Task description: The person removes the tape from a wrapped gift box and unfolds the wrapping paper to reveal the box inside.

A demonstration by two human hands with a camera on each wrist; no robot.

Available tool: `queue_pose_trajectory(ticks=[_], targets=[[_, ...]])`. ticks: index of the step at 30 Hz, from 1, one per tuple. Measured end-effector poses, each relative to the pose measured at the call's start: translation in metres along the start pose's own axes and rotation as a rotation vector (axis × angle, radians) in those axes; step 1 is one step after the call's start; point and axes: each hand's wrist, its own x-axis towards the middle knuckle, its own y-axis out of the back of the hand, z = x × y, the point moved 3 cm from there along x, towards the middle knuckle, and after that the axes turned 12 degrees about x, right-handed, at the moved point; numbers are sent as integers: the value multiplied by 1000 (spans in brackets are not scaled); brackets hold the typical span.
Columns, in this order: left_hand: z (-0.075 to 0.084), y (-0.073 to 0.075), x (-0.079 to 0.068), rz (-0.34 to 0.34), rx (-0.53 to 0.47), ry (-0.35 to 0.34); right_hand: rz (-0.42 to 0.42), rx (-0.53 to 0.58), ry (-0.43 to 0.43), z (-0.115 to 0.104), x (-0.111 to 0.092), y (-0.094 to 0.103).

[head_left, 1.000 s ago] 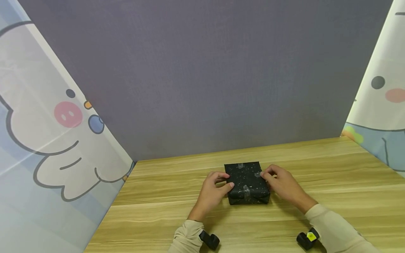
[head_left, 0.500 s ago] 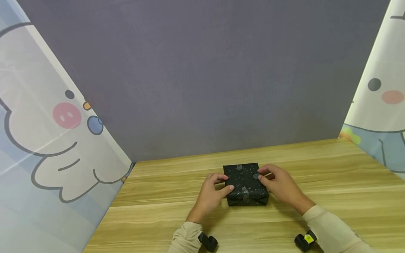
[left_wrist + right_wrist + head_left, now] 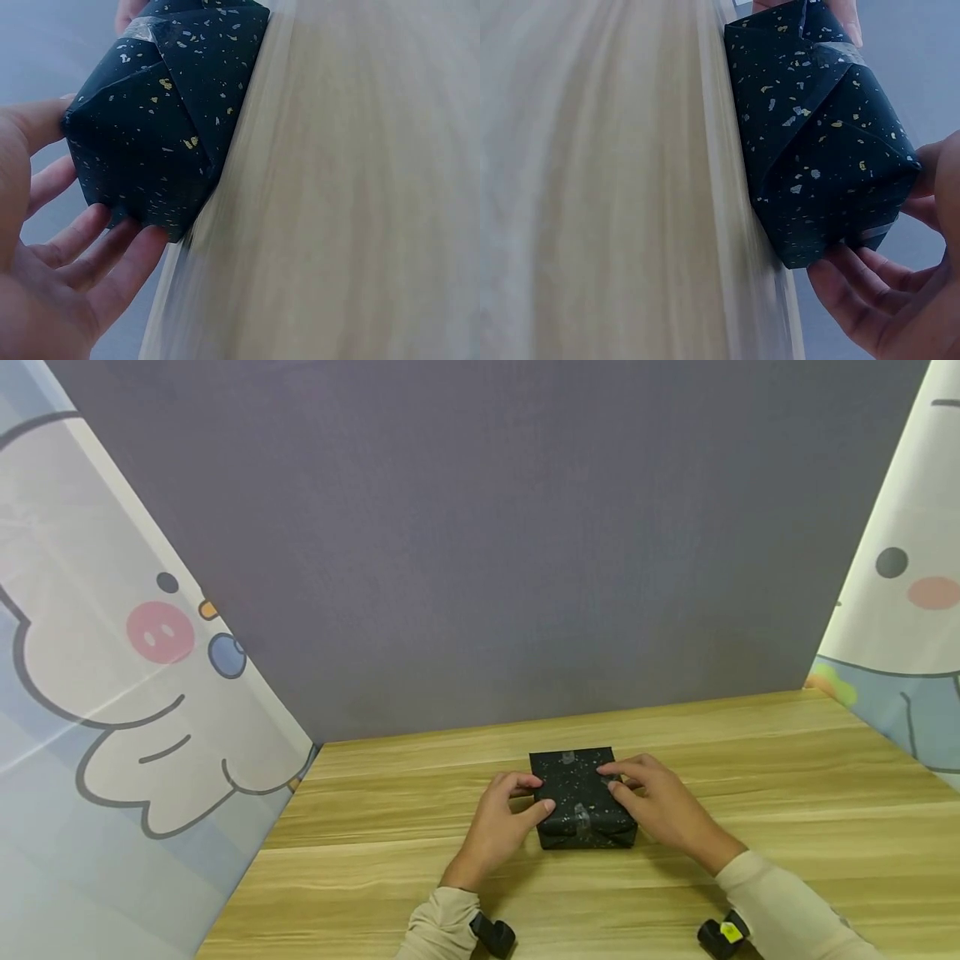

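A small gift box (image 3: 576, 795) in black paper with gold and silver flecks sits on the table. Clear tape (image 3: 582, 818) runs over its near top edge, and folded paper shows on the near side in both wrist views. My left hand (image 3: 501, 821) holds the left side, thumb on the top edge and fingertips against the side in the left wrist view. At the right side is my right hand (image 3: 667, 810), index finger and thumb on top by a tape piece. Its lower fingers (image 3: 836, 296) meet the box's side in the right wrist view.
The box rests on a wood-grain table (image 3: 360, 860). A grey panel (image 3: 480, 552) stands along the back edge, with cartoon-printed sheets (image 3: 90, 760) on both sides. Black wrist cameras (image 3: 492, 935) sit on the beige sleeves.
The right hand's index finger and thumb have shifted from the box's right edge inward onto its top, over the tape there. The left hand and the box stay nearly in place.
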Motion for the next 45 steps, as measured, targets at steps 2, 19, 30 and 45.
queue_pose_trajectory(ticks=[2, 19, 30, 45], targets=[[1, 0, 0, -5, 5, -4, 2, -1, 2, 0, 0, 0], [0, 0, 0, -18, -3, -9, -3, -25, 9, -4, 0, -2], [-1, 0, 0, -20, -4, -6, 30, -52, -18, -4, 1, -5], [0, 0, 0, -23, -34, 4, 71, -84, -21, -8, 1, -9]])
